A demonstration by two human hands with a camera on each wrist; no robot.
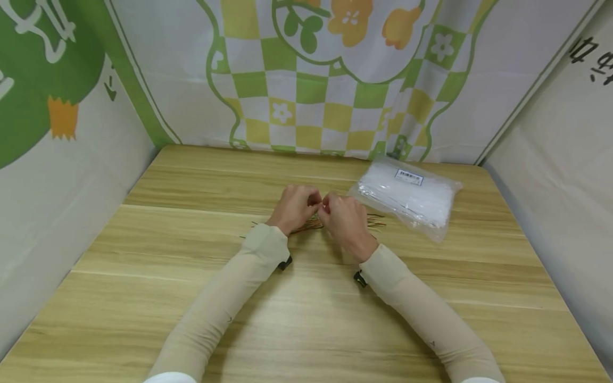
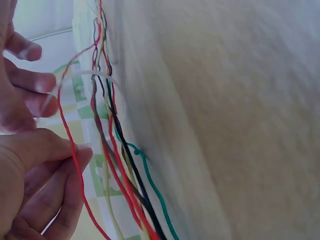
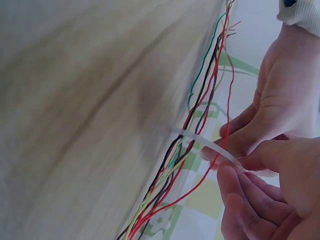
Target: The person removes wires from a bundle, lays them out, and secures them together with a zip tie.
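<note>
A bundle of thin wires in red, black, green and yellow (image 3: 172, 175) lies across the wooden table, with a white cable tie (image 3: 210, 144) curving over it. My right hand (image 1: 348, 221) pinches one end of this tie between thumb and index finger. Close against it, my left hand (image 1: 296, 207) has its thumb and index finger pressed together at the tie; its fingertips partly hide what lies between them. One red wire (image 2: 65, 122) bows away from the bundle, passing in front of the left fingers. In the head view, the hands cover the middle of the bundle.
A clear plastic bag of white cable ties (image 1: 407, 191), with a label on top, lies behind and to the right of the hands. Fabric curtains (image 1: 316, 106) with green and yellow checks enclose the back of the wooden table (image 1: 306, 319); more fabric hangs on both sides.
</note>
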